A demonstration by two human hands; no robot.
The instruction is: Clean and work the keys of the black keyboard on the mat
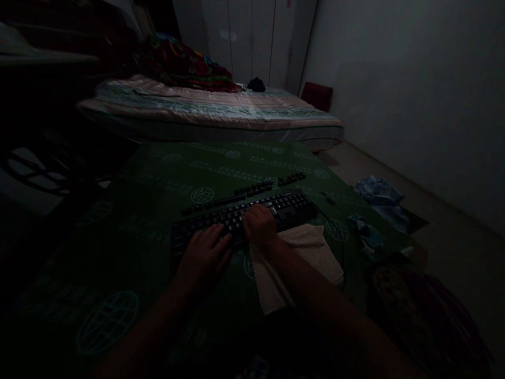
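A black computer keyboard point(295, 207) lies across the green table surface in front of me, in dim light. My left hand point(203, 252) rests flat on its left part, fingers stretched out over the front edge and keys. Over the middle of the keyboard my right hand point(258, 223) is closed, its fingers curled down onto the keys; whatever they may hold is hidden. Behind the keyboard, loose black keycaps point(252, 189) are laid out in a slanting row. Under my right forearm lies a beige cloth point(311, 247), touching the keyboard's front side.
A dark cable point(327, 216) runs from the keyboard's right side. Beyond the green table point(165, 173) stands a bed point(221, 113) with a bright blanket point(189, 66). Crumpled blue cloth point(381, 197) lies at the right. A dark wheel point(35, 171) stands at the left.
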